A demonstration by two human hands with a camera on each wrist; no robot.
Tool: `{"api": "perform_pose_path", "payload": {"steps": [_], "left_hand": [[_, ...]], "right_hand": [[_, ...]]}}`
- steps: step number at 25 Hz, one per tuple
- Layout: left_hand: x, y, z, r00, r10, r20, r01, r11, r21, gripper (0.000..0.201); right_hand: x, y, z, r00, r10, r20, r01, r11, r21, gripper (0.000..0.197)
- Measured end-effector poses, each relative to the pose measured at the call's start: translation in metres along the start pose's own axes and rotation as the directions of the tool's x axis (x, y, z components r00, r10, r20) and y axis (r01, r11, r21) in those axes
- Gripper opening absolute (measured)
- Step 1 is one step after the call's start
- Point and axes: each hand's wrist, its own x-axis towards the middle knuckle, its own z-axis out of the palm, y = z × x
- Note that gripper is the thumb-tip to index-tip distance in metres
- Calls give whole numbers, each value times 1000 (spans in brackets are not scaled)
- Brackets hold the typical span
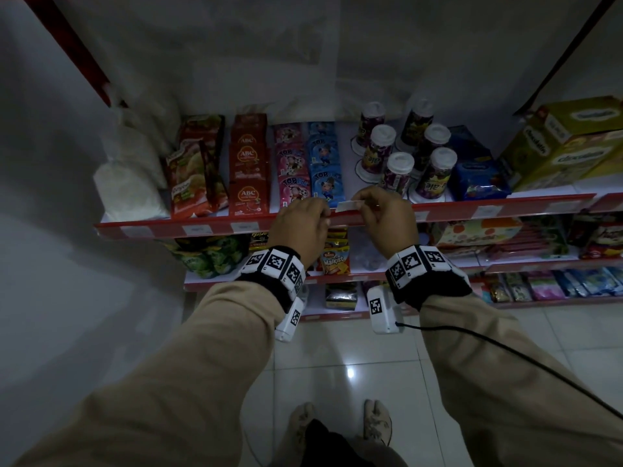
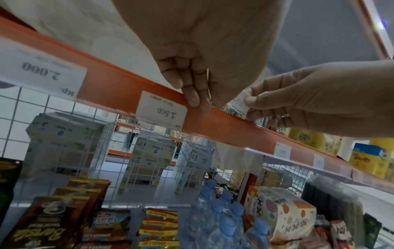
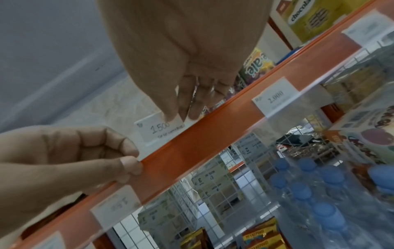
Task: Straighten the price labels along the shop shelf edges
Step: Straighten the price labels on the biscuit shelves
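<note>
A red edge strip runs along the top shelf with white price labels tucked in it. My right hand pinches a loose white label reading 1.500, held tilted just above the strip's upper edge. My left hand is beside it on the left; its thumb and curled fingers pinch the strip's top edge. Another 1.500 label sits in the strip just left of that hand. A 2.000 label sits in the strip to the right.
Sachets, lidded cups and yellow boxes crowd the top shelf right behind the strip. Lower shelves hold snack packs and water bottles. A black cable trails from my right wrist over the tiled floor.
</note>
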Motion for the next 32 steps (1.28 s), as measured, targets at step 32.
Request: {"api": "perform_pose_path", "payload": {"steps": [32], "left_hand": [[-2,-12,10,997,25,72,-43,965,260,27]], "right_hand": [[-4,2,13,974,-54,218,161,845,-510,18]]}}
